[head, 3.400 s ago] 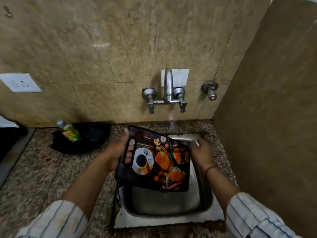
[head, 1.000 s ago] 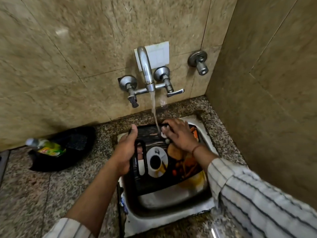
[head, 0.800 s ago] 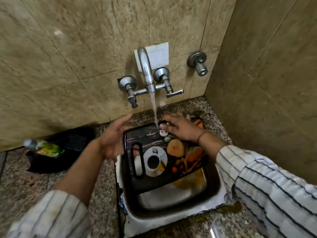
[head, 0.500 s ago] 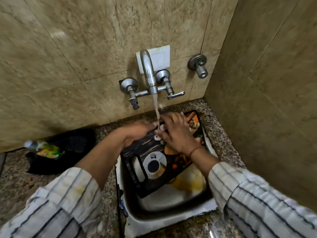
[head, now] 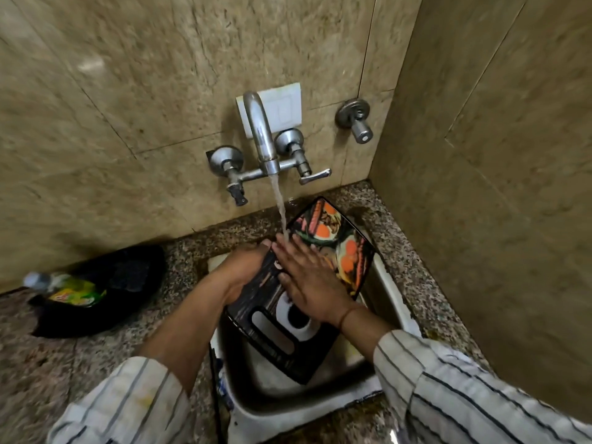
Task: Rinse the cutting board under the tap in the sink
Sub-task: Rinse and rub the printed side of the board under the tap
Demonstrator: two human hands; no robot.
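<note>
Board [head: 339, 238] in sink [head: 389, 280], under tap [head: 261, 139]

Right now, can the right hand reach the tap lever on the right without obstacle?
Probably yes. The right hand lies flat on the cutting board, holding nothing, and the tap lever sits above it with only the water stream nearby.

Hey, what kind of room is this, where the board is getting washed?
Most likely a home kitchen corner. A wall tap runs into a small steel sink set in a speckled granite counter, the walls are tiled, and both hands hold a printed cutting board under the stream.
</note>
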